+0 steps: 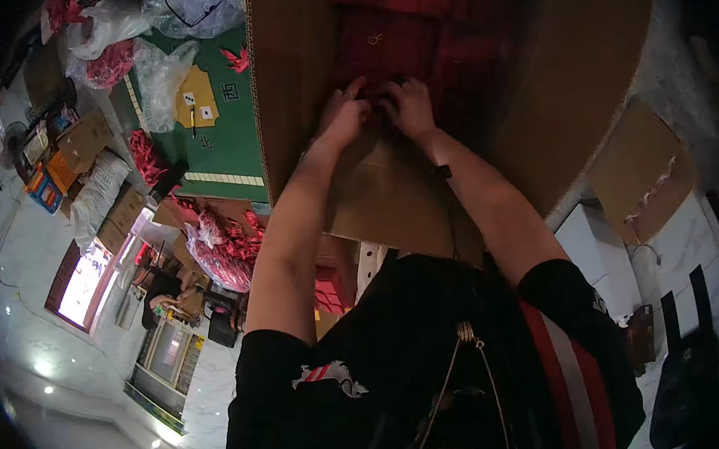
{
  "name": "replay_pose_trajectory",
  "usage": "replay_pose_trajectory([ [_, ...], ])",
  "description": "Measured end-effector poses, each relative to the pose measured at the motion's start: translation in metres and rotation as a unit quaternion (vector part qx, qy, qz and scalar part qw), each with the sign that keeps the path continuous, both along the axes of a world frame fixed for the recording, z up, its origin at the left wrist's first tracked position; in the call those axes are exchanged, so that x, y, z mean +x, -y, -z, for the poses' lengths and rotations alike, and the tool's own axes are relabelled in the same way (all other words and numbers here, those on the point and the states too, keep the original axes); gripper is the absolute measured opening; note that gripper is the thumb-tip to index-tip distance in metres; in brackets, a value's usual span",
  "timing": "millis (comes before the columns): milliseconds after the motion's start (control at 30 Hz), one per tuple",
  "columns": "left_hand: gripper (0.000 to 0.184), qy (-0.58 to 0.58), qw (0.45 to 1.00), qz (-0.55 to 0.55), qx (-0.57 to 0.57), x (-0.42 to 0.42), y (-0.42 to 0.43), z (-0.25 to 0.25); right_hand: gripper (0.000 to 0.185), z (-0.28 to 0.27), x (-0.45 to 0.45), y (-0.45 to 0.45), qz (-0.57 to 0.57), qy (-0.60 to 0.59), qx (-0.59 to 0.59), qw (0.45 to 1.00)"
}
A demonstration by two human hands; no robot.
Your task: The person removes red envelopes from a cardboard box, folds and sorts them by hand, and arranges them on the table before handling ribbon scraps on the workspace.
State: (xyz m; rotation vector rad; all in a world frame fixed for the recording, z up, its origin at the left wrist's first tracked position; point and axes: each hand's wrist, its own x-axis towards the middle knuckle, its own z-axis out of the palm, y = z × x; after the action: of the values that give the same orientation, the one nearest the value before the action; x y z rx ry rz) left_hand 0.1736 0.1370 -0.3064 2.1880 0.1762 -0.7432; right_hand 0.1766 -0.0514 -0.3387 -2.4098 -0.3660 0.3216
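Both hands reach down inside a large cardboard box [565, 68]. Dark red packets [384, 43] with small gold marks lie in rows in it. My left hand [347, 115] has bent fingers closed at the edge of a dark red packet [377, 98]. Across from it, my right hand [408, 107] grips the same dark red material, its fingers curled downward. Deep shade hides the fingertips and the packet's exact shape. A cardboard flap [399, 197] of the box lies below my hands, between my forearms.
Left of the box stands a green mahjong table [229, 142] with clear plastic bags [158, 80] and a yellow piece [196, 98]. Red bundles in plastic [224, 251] lie below it. Another person [164, 292] is far left. A flattened carton [643, 171] and white box [599, 249] stand right.
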Motion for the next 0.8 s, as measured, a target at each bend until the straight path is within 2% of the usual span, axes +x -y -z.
replay_pose_trajectory([
  [67, 0.026, -0.094, 0.992, 0.032, 0.076, 0.016, 0.013, -0.028, 0.033, -0.003, 0.001, 0.005, 0.043, -0.139, 0.107, 0.984],
  [100, 0.027, -0.126, 0.986, 0.044, 0.1, 0.017, 0.015, -0.028, 0.033, -0.003, 0.001, 0.009, 0.045, -0.14, 0.106, 0.983],
  [133, 0.03, -0.183, 0.98, -0.067, 0.036, 0.018, 0.014, -0.022, 0.036, -0.002, 0.003, 0.016, 0.128, -0.121, 0.098, 0.979],
  [200, 0.033, -0.238, 0.955, -0.175, -0.031, 0.016, 0.01, -0.02, 0.039, 0.004, 0.006, 0.037, 0.248, -0.112, 0.08, 0.959],
  [233, 0.033, -0.197, 0.979, -0.039, 0.033, 0.018, 0.004, -0.027, 0.039, 0.008, 0.006, 0.05, 0.25, -0.11, 0.077, 0.959],
  [267, 0.033, -0.15, 0.979, 0.097, 0.096, 0.019, 0.0, -0.032, 0.04, 0.013, 0.004, 0.063, 0.239, -0.157, 0.079, 0.955],
  [300, 0.033, -0.15, 0.979, 0.098, 0.094, 0.024, 0.001, -0.042, 0.042, 0.015, 0.003, 0.071, 0.226, -0.203, 0.081, 0.949],
  [333, 0.031, -0.102, 0.972, 0.182, 0.107, 0.032, 0.004, -0.055, 0.042, 0.014, 0.004, 0.076, 0.228, -0.204, 0.08, 0.949],
  [367, 0.029, -0.052, 0.956, 0.263, 0.119, 0.041, 0.008, -0.068, 0.043, 0.013, 0.005, 0.08, 0.159, -0.256, -0.022, 0.953],
  [400, 0.029, -0.053, 0.956, 0.265, 0.118, 0.051, 0.017, -0.085, 0.044, 0.013, 0.007, 0.084, 0.088, -0.304, -0.122, 0.941],
  [433, 0.028, -0.053, 0.936, 0.313, 0.151, 0.061, 0.029, -0.102, 0.044, 0.021, 0.006, 0.084, 0.09, -0.305, -0.123, 0.94],
  [467, 0.027, -0.053, 0.913, 0.36, 0.184, 0.063, 0.037, -0.111, 0.039, 0.037, 0.003, 0.081, 0.23, -0.361, -0.05, 0.902],
  [500, 0.027, -0.055, 0.912, 0.362, 0.183, 0.058, 0.04, -0.113, 0.036, 0.035, -0.001, 0.079, 0.296, -0.39, -0.013, 0.872],
  [533, 0.026, -0.003, 0.921, 0.352, 0.167, 0.053, 0.042, -0.114, 0.034, 0.032, -0.005, 0.078, 0.365, -0.409, 0.024, 0.836],
  [567, 0.024, 0.05, 0.927, 0.34, 0.15, 0.051, 0.044, -0.114, 0.038, 0.026, -0.016, 0.079, 0.299, -0.336, -0.023, 0.893],
  [600, 0.024, 0.051, 0.927, 0.341, 0.149, 0.05, 0.045, -0.112, 0.043, 0.019, -0.019, 0.081, 0.228, -0.258, -0.072, 0.936],
  [633, 0.026, 0.021, 0.939, 0.311, 0.145, 0.049, 0.046, -0.111, 0.043, 0.023, -0.011, 0.093, 0.23, -0.26, -0.074, 0.935],
  [667, 0.028, -0.008, 0.949, 0.281, 0.141, 0.048, 0.047, -0.11, 0.036, 0.031, 0.004, 0.113, 0.347, -0.495, 0.049, 0.795],
  [700, 0.028, -0.007, 0.949, 0.282, 0.139, 0.05, 0.049, -0.116, 0.033, 0.032, 0.001, 0.116, 0.39, -0.593, 0.123, 0.693],
  [733, 0.029, 0.008, 0.96, 0.228, 0.164, 0.052, 0.052, -0.126, 0.029, 0.035, -0.003, 0.119, 0.432, -0.675, 0.167, 0.574],
  [767, 0.029, 0.022, 0.966, 0.172, 0.189, 0.052, 0.053, -0.133, 0.03, 0.03, -0.033, 0.102, 0.306, -0.504, 0.022, 0.807],
  [800, 0.029, 0.021, 0.967, 0.172, 0.188, 0.05, 0.049, -0.133, 0.03, 0.035, -0.058, 0.091, 0.142, -0.273, -0.126, 0.943],
])
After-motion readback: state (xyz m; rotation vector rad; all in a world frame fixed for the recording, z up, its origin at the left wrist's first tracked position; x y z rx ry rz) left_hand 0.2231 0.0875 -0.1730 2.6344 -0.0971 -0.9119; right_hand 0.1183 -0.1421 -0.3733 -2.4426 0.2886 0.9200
